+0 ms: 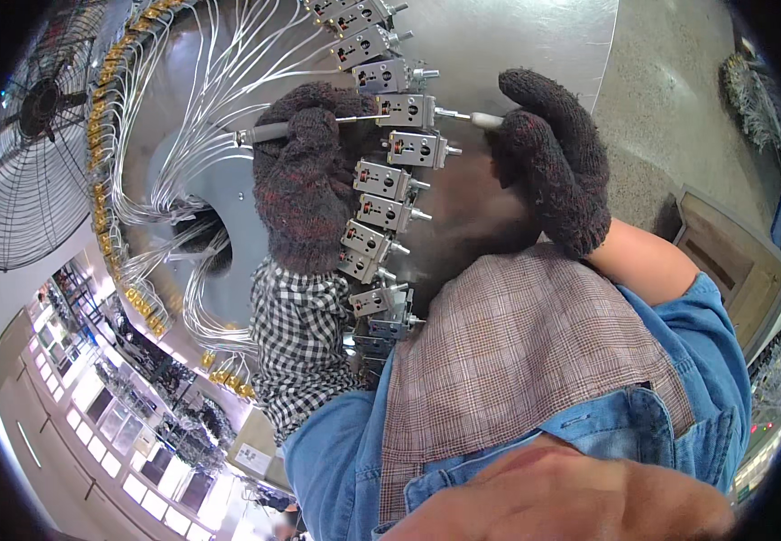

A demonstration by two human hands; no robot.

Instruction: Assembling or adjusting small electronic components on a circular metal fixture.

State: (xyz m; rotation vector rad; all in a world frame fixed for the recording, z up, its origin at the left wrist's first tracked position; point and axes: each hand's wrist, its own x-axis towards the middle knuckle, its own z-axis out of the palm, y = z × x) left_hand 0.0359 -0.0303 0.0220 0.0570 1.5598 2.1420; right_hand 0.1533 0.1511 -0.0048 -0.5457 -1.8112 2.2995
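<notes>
My left hand (305,171), in a dark knitted glove, is closed round a slim grey-handled tool (266,133). Its thin metal shaft reaches right to a small metal control unit (407,112), shaped like a box with holes in its face. From that unit's right side a spindle points toward my right hand (557,158), gloved alike. Between the right thumb and fingers is a pale, rounded handle (487,120), in line with the spindle; its inner end is hidden by the glove. Similar metal units (381,180) stand in a curved row above and below.
A round metal table (535,36) carries the row. White wires (219,90) run from its central hole (206,239) to brass-coloured fittings (100,135) along the left rim. A large black fan (43,108) stands at far left, a wooden box-like piece (733,261) at right.
</notes>
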